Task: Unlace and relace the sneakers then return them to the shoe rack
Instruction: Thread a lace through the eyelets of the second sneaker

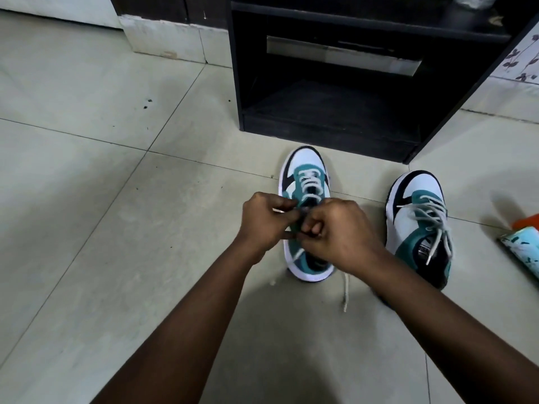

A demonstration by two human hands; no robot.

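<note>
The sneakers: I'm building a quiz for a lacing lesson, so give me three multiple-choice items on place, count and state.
1. Where does the second sneaker sit?
A. On the rack shelf
B. On the floor, to the right of the sneaker being laced
C. On top of the other sneaker

2. How many sneakers are in view?
A. One
B. Two
C. Three

3. What are the hands doing?
A. Both pinch lace over the middle sneaker
B. Both rest flat on the floor
C. One lifts a sneaker

Key: 1 B, it stands on the tiles beside it; 2 B, a pair shows; 3 A, left hand and right hand curl over its laces.
</note>
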